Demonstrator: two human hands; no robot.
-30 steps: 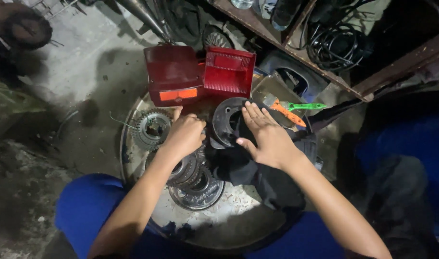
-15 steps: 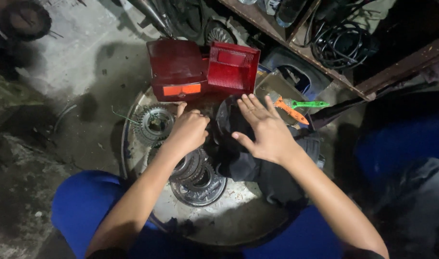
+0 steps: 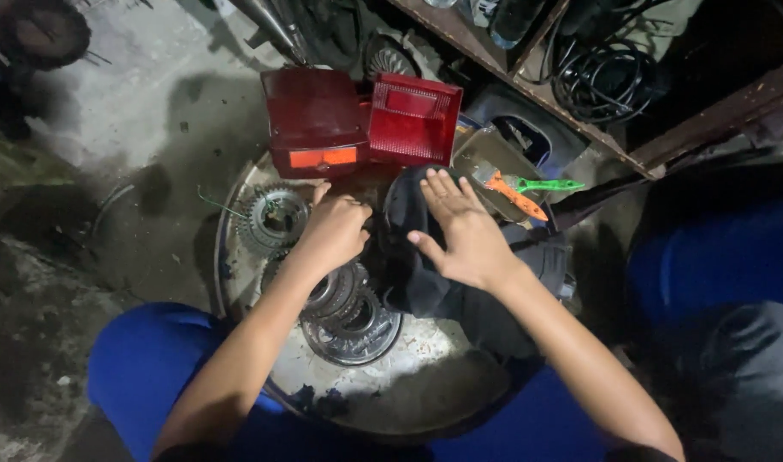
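Metal round tray (image 3: 237, 282) lies on the floor between blue-clad knees, carrying the parts; two red tail-light housings (image 3: 361, 120) sit at its far rim; dark cloth (image 3: 425, 274) lies under the right hand (image 3: 468, 239), whose grip is flat, fingers spread, holding nothing; left hand (image 3: 331, 231) curls against the cloth's edge, its grip hidden; gear stack (image 3: 348, 308) rests beneath it; single toothed gear (image 3: 271, 218) lies just left.

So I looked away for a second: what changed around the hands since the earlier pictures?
The right hand has lifted off the round black part and now lies spread on the dark cloth, which now covers it. The left hand stays curled beside the gears. The red boxes stayed put.
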